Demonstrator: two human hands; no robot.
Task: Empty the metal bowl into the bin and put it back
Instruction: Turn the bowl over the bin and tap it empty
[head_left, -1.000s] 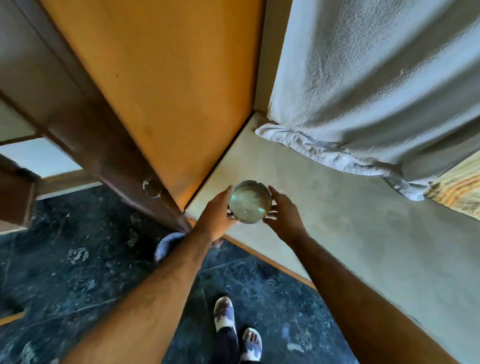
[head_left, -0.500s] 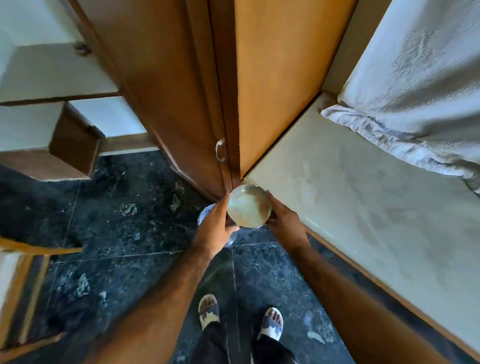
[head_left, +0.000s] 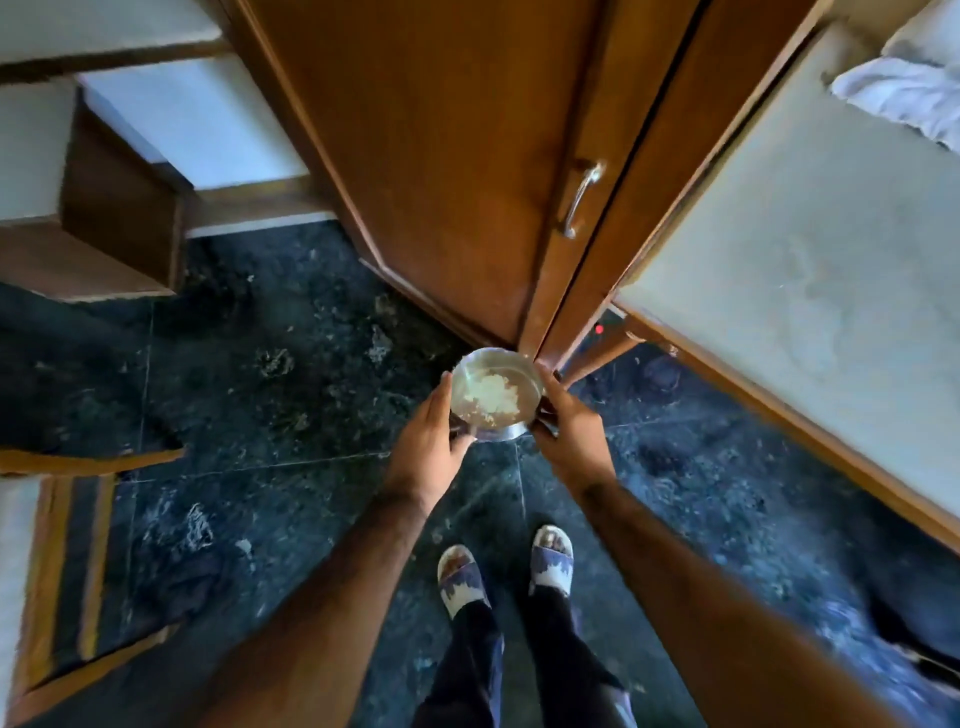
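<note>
A small round metal bowl (head_left: 493, 395) with pale crumbly food inside is held upright above the dark floor, just in front of the cupboard's corner. My left hand (head_left: 426, 447) grips its left rim and side. My right hand (head_left: 569, 431) holds its right side, fingers under the rim. No bin shows in the head view.
A wooden cupboard door (head_left: 441, 156) with a metal handle (head_left: 582, 200) stands straight ahead. A pale counter (head_left: 805, 260) with a white cloth (head_left: 904, 93) runs on the right. Dark stone floor (head_left: 260, 415) lies below, my sandalled feet (head_left: 504, 571) near the bottom. Wooden furniture (head_left: 104, 234) stands left.
The bowl has come off the pale counter and moved left and down over the floor. The view has swung from the counter toward the floor and cupboard.
</note>
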